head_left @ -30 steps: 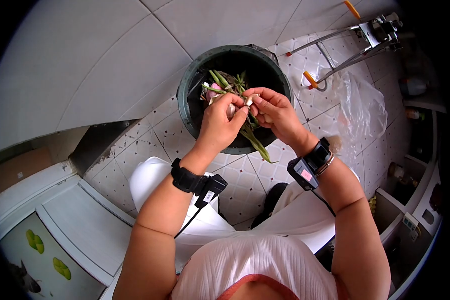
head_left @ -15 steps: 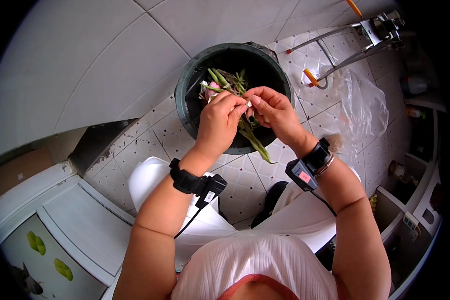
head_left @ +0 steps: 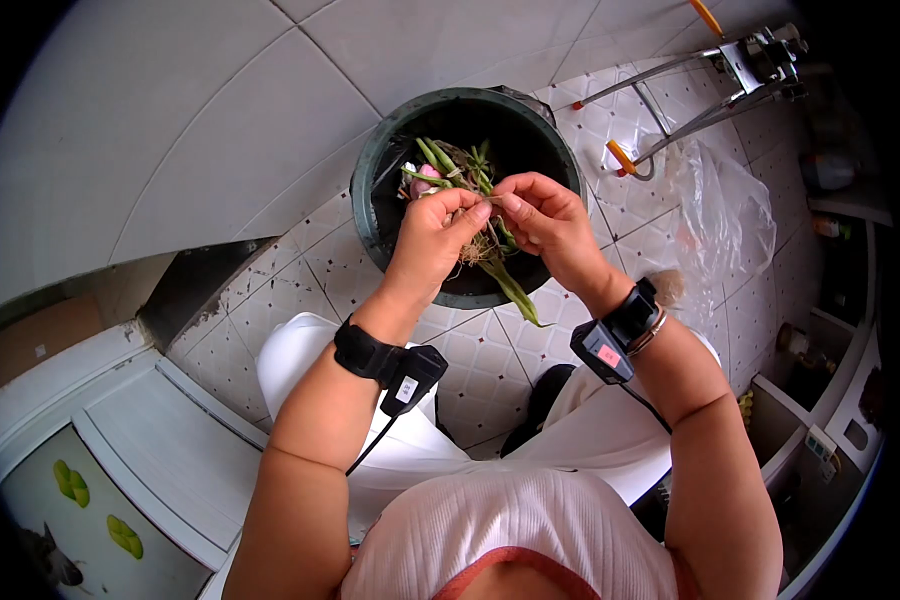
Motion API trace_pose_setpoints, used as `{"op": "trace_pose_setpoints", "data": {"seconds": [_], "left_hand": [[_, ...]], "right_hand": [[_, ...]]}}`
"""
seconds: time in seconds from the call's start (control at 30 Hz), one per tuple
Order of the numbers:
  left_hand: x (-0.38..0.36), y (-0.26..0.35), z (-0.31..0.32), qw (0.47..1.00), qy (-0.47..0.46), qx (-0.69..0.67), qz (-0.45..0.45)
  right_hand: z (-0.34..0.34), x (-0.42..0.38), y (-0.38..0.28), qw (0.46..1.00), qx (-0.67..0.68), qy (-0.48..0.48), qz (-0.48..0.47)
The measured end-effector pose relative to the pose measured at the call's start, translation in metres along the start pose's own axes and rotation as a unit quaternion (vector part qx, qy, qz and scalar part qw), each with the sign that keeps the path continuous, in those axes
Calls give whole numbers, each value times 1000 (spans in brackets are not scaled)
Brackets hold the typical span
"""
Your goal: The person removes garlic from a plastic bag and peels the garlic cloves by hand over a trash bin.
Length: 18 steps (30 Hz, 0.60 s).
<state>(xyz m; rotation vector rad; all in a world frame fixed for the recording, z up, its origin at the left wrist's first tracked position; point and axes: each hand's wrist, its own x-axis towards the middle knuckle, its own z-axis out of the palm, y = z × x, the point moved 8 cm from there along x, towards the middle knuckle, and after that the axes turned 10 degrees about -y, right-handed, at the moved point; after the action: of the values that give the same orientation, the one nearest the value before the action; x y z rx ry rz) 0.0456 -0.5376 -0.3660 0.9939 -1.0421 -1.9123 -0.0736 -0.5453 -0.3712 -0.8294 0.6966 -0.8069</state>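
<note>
Above the dark green bin point(head_left: 368, 205), my left hand point(head_left: 428, 240) and my right hand point(head_left: 555, 232) meet at the fingertips. Thumb and index finger of each are pinched together. A tiny, thin pale piece seems to be between them, too small to name. Beneath the hands, green stalks point(head_left: 515, 292) lie in the bin, one hanging over its near rim. Tan stringy roots point(head_left: 477, 250) show just below my fingertips. Pinkish-purple bulbs, perhaps garlic point(head_left: 428, 180), sit to the left among the stalks.
A crumpled clear plastic bag point(head_left: 725, 215) lies on the tiled floor to the right. Behind it stands a metal frame with orange handles point(head_left: 620, 155). Shelves point(head_left: 830, 330) line the far right, a white cabinet point(head_left: 160, 440) the left. A tiled wall point(head_left: 240, 110) rises behind the bin.
My left hand has shifted slightly down and left, and its wrist has turned a little. The whitish piece at my fingertips is now hardly visible, and the roots below show more.
</note>
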Motion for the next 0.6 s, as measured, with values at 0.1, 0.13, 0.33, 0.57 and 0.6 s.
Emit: {"op": "trace_pose_setpoints", "data": {"seconds": [0.1,0.13,0.33,0.57,0.6], "left_hand": [[1,-9,1,994,-28,-104,-30],[1,-8,0,994,-28,-104,-30],[-1,-14,6,969,-67,-225,-77],[-3,-15,2,972,-60,-216,-71],[-4,-15,0,975,-52,-206,-69]], "right_hand": [[1,1,8,995,90,-26,19],[1,0,7,995,90,-26,19],[7,-1,9,987,150,-56,35],[6,-2,16,990,130,-55,29],[8,-3,16,990,124,-64,25]]}}
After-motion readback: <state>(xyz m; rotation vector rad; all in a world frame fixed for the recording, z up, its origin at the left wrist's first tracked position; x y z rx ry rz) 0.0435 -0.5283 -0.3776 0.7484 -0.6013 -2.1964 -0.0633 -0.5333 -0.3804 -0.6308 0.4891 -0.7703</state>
